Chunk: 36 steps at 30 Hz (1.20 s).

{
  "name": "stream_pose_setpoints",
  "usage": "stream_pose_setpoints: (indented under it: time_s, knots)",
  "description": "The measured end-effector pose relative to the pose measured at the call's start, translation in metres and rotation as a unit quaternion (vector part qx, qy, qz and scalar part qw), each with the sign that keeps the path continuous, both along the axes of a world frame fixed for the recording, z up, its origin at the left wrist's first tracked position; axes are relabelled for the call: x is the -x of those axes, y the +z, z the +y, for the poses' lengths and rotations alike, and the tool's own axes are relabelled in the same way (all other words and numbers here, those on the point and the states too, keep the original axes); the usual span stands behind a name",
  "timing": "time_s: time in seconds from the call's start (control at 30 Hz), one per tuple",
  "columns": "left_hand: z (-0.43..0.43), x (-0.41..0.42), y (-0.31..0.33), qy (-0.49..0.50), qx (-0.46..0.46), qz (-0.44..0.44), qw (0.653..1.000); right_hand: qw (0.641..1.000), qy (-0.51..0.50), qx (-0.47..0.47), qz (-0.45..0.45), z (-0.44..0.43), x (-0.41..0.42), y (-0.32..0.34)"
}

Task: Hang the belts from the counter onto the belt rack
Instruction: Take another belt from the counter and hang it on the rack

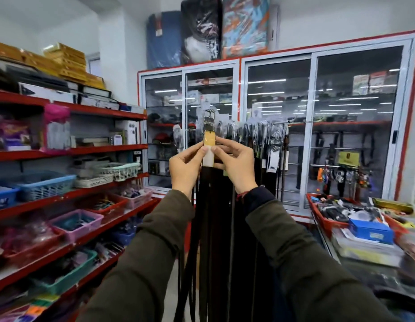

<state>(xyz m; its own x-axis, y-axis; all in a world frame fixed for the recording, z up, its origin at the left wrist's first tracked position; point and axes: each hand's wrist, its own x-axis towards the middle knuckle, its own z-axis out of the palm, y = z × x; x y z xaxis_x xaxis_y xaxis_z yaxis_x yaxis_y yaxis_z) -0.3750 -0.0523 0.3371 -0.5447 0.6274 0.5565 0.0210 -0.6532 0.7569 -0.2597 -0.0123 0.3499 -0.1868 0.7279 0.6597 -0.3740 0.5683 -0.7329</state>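
Both hands up in front of the rack (259, 126): left hand (184, 167) and right hand (236, 166) pinch the belt (208, 145) between them just under its buckle, strap hanging straight down.

You can read no text anywhere here. The yellow-and-white paper tag (209, 148) on the dark belt is blank or blurred, and the yellow sign (348, 158) behind the glass cabinet door is too small.
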Motion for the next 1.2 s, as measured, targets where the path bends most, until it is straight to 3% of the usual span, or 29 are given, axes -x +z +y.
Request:
stream_pose_setpoints:
  time_s: [0.2, 0.7, 0.8, 0.9, 1.07, 1.2]
  knots:
    - [-0.005, 0.014, 0.012, -0.033, 0.028, -0.020, 0.999, 0.998, -0.037, 0.004, -0.046, 0.008, 0.019, 0.015]
    - [0.022, 0.019, 0.003, -0.057, 0.085, -0.022, 0.994, 0.991, -0.100, 0.065, -0.067, 0.028, 0.025, 0.007]
    - [0.027, 0.018, -0.006, 0.004, 0.098, 0.045, 0.994, 0.980, -0.158, 0.025, -0.114, 0.036, 0.027, -0.005]
    - [0.031, 0.013, -0.022, 0.114, 0.091, 0.170, 0.975, 0.955, -0.236, -0.053, -0.173, 0.036, 0.018, -0.026]
    - [0.035, -0.013, -0.069, 0.270, 0.055, 0.336, 0.901, 0.904, -0.332, -0.124, -0.238, 0.039, -0.015, -0.075]
    - [0.041, -0.048, -0.115, 0.307, 0.050, 0.441, 0.842, 0.852, -0.423, -0.149, -0.270, 0.044, -0.057, -0.120]
